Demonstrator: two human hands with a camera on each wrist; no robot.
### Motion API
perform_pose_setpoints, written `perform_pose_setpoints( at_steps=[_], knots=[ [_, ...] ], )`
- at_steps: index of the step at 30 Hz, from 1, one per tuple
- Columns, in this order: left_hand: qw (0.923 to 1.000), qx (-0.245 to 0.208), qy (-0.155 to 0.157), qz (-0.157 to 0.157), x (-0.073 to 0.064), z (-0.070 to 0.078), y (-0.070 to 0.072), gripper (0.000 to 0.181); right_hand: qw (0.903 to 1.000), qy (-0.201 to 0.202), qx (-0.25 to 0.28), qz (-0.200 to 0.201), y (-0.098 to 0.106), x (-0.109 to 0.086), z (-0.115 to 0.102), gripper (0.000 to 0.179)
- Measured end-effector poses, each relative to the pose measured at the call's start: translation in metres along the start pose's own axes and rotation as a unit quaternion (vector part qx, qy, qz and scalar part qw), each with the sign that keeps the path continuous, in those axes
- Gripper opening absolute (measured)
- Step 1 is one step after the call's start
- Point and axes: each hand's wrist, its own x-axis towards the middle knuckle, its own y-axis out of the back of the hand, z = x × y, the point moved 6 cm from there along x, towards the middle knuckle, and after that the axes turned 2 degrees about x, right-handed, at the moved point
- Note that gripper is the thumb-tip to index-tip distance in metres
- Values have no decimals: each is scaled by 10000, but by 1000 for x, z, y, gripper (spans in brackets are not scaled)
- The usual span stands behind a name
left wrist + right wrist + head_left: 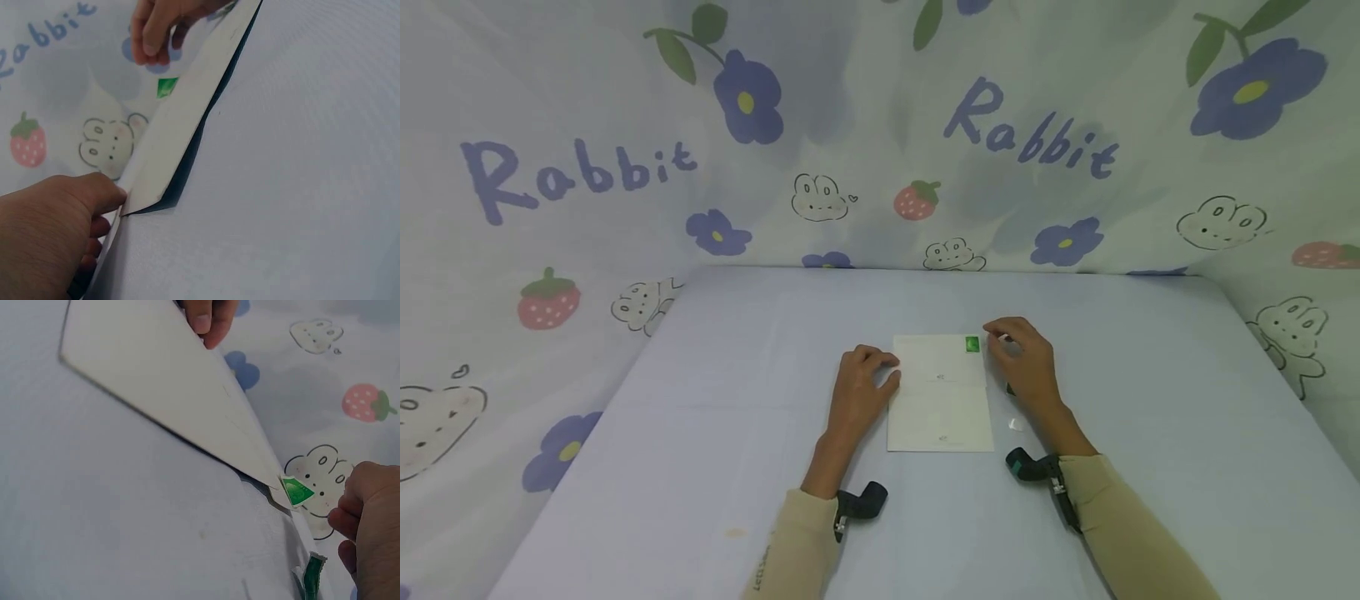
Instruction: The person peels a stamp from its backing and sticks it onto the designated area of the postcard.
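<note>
A cream paper card (938, 417) lies upright to me on the white table, a crease or overlap running across its middle. In its upper right corner sits a small green stamp (972, 344). My left hand (862, 385) is at the card's left edge, thumb and fingers pinching it there; in the left wrist view the thumb (103, 194) lies on that edge. My right hand (1026, 360) hovers just right of the stamp, fingers loosely bent, with nothing visible in them. The card's lower edge stands slightly off the table, a dark gap under it.
A second green stamp (314, 572), curled, lies on the table under my right wrist. Close by is a small whitish scrap (1016, 424). Each forearm wears a black camera mount (861, 502). A curtain (865, 125) with rabbits and flowers hangs behind the table.
</note>
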Motion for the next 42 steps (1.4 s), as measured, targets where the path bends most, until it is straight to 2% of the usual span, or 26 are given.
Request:
perform_pose_setpoints(
  at_steps=[12, 15, 19, 24, 29, 33, 37, 40, 42],
  knots=[
    [10000, -8, -28, -1, 0, -4, -2, 16, 9973, 352, 84, -644, -11, -2, -8, 17],
    [10000, 5, -25, 5, 1, -5, -2, 16, 9947, 112, -215, -998, -15, -2, -6, 18],
    [10000, 35, -24, -19, 2, -6, -3, 17, 9855, -295, -579, -1569, -21, -5, 2, 23],
    [9999, 90, -57, 16, 2, -7, -4, 17, 9794, -248, -660, -1894, -25, -6, 4, 23],
    [9999, 81, -65, 38, 1, -7, -4, 17, 9829, -283, -663, -1693, -23, -6, 6, 20],
    [9999, 78, -87, 56, 0, -5, -5, 17, 9915, -315, -599, -1114, -17, -6, 5, 18],
    [9999, 104, -99, 66, 0, -4, -5, 17, 9973, -10, -385, -625, -11, -3, -1, 15],
    [9999, 112, -90, 62, 0, -3, -4, 17, 9981, 98, -173, -590, -10, -3, -4, 15],
    [9999, 108, -96, 66, 0, -3, -3, 17, 9974, -8, -131, -707, -11, -3, -3, 17]
  ],
)
